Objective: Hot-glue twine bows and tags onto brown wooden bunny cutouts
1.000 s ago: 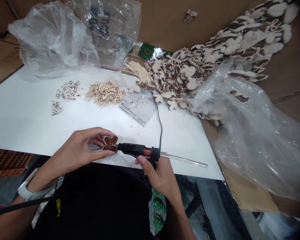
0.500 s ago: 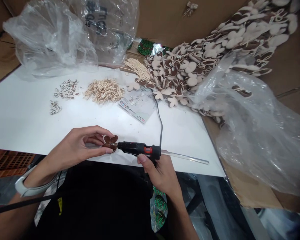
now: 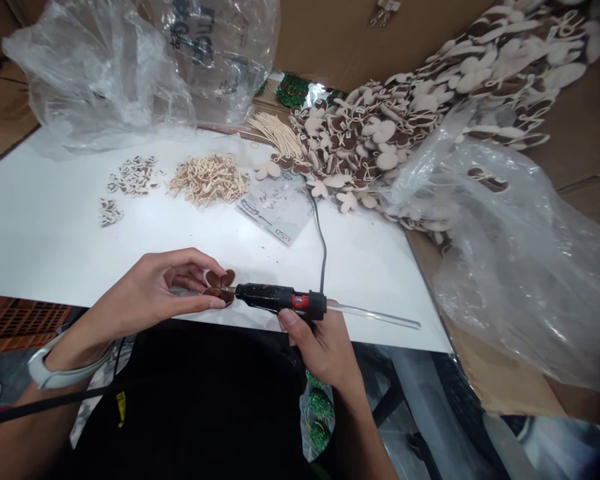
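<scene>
My left hand (image 3: 173, 287) pinches a small brown butterfly-shaped piece (image 3: 213, 279) between thumb and fingers above the table's front part. My right hand (image 3: 315, 340) is wrapped round the handle of a black glue gun (image 3: 265, 297), its thumb on the near side. The gun points left and its metal tip touches or nearly touches the middle of the brown piece. From the gun's rear a clear glue stick (image 3: 380, 315) sticks out to the right. The gun's grey cord (image 3: 321, 233) runs back across the table.
On the white table (image 3: 190, 233) lie a heap of cream loops (image 3: 209, 179), small tag pieces (image 3: 133, 176) and a printed sheet (image 3: 275, 210). Many brown and cream pieces (image 3: 375, 140) are piled back right. Plastic bags (image 3: 525, 267) lie right and back left.
The glue gun and my right hand have shifted very slightly right. My left hand keeps its pinch on the brown piece, almost unmoved.
</scene>
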Demonstrator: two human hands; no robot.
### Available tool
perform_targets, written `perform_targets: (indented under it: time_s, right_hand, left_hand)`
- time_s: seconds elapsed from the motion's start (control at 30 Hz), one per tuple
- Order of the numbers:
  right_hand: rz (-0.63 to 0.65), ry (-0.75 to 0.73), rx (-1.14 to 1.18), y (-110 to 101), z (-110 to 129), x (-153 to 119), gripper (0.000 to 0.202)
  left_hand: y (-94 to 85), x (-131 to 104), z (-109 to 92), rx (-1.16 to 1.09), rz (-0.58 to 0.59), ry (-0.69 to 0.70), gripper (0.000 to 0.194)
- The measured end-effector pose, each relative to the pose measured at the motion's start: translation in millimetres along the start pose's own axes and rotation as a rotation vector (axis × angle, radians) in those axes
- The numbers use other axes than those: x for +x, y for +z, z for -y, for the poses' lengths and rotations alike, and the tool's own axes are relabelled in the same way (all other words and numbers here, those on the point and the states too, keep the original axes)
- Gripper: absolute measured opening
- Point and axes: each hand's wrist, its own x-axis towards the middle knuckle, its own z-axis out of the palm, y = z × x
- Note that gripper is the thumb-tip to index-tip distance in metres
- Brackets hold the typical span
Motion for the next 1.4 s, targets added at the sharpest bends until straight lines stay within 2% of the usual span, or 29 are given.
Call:
perform_targets:
  time_s: [0.37, 0.73, 1.0, 1.17, 1.27, 1.4]
  right_hand:
    - [0.005, 0.054, 0.008, 0.3, 1.1, -2.2, 0.056]
    - [-0.012, -0.015, -0.002, 0.8, 0.8, -2.4, 0.048]
    - [-0.025, 0.021, 0.033, 0.3, 0.6, -2.3, 0.042]
    - [-0.023, 0.032, 0.053, -1.8, -0.4, -2.7, 0.051]
    - [-0.040, 0.040, 0.085, -2.1, -2.6, -3.6, 0.057]
    - [-0.186, 0.069, 0.152, 1.6, -7.7, -2.8, 0.066]
  left_hand:
    - [-0.6, -0.2, -1.0, 0.013, -0.026, -0.014, 0.042]
    - [3.3, -1.6, -1.4, -0.009, -0.085, -0.008, 0.041]
    - [2.1, -3.6, 1.8, 0.008, -0.121, -0.013, 0.046]
    - [3.9, -3.0, 0.2, -0.070, -0.271, -0.044, 0.055]
    - [5.3, -1.1, 1.8, -0.105, -0.314, -0.064, 0.058]
    - [6.9, 0.5, 13.7, -0.048, -0.327, -0.061, 0.065]
